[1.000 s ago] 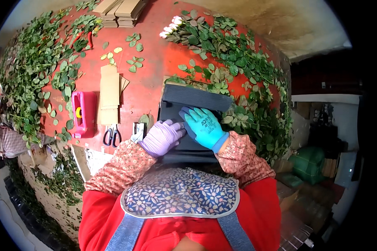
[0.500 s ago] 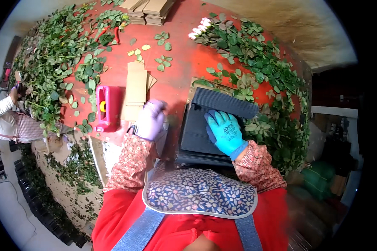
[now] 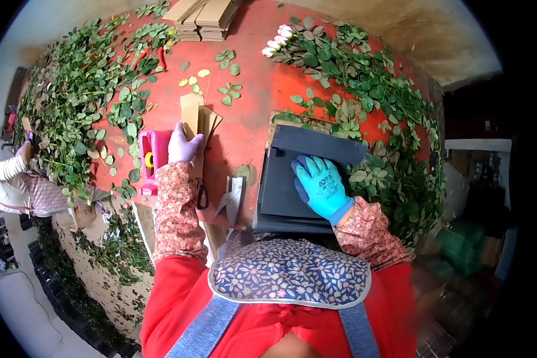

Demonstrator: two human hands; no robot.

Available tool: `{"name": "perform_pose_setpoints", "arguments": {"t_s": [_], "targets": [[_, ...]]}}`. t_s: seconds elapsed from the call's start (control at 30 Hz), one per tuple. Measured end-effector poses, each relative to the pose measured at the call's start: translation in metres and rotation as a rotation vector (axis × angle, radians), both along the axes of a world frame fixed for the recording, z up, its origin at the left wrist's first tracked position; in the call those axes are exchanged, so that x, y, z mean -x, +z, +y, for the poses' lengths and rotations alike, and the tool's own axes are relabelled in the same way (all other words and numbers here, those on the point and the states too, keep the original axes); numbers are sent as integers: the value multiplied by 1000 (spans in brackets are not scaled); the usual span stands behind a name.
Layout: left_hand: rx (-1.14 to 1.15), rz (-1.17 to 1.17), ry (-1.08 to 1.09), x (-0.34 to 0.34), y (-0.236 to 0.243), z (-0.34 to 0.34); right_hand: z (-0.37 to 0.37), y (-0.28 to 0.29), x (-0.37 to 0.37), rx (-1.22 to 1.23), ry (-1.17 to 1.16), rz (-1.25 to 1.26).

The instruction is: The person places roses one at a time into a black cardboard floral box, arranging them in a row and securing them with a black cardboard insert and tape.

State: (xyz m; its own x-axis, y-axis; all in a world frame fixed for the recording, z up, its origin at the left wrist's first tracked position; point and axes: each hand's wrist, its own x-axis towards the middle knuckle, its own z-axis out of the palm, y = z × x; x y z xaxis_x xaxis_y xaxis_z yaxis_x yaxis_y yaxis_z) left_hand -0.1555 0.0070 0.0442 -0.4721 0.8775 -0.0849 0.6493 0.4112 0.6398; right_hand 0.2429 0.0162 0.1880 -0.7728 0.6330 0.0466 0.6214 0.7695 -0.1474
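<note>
My left hand (image 3: 185, 146), in a thin lilac glove, has its fingers and thumb closed around a tan cardboard strip (image 3: 190, 113). More strips (image 3: 210, 121) lie beside it. Just left stands a pink tape dispenser (image 3: 154, 155) with a yellow roll. My right hand (image 3: 322, 188), in a teal and dark blue coated glove, lies flat on a black ridged board (image 3: 280, 194) with a folded-over upper flap (image 3: 319, 143). Between my hands, scissors (image 3: 235, 197) with wide metal blades rest on the red table; a dark handle loop (image 3: 203, 197) shows by my left sleeve.
Leafy stems (image 3: 71, 89) cover the table's left side. Pale pink roses (image 3: 278, 40) and more foliage (image 3: 376, 89) lie along the right. Cardboard pieces (image 3: 206, 21) are stacked at the far edge. Another person's gloved hand (image 3: 25, 145) is at far left.
My left hand has moved left and away from me, from beside the cardboard strips onto one, uncovering the scissors. My right hand stays on the black board.
</note>
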Motion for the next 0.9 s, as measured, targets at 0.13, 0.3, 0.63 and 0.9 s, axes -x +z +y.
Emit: {"name": "perform_pose_setpoints", "arguments": {"t_s": [0.13, 0.3, 0.63, 0.9], "targets": [[-63, -88, 46, 15, -3, -10, -1, 1, 2, 17, -7, 19], [-420, 751, 49, 6, 34, -20, -2, -6, -3, -9, -19, -30], [156, -1108, -554, -179, 135, -61, 16, -37, -22, 479, -43, 52], [148, -733, -476, -195, 83, -48, 24, 22, -35, 197, 139, -74]]}}
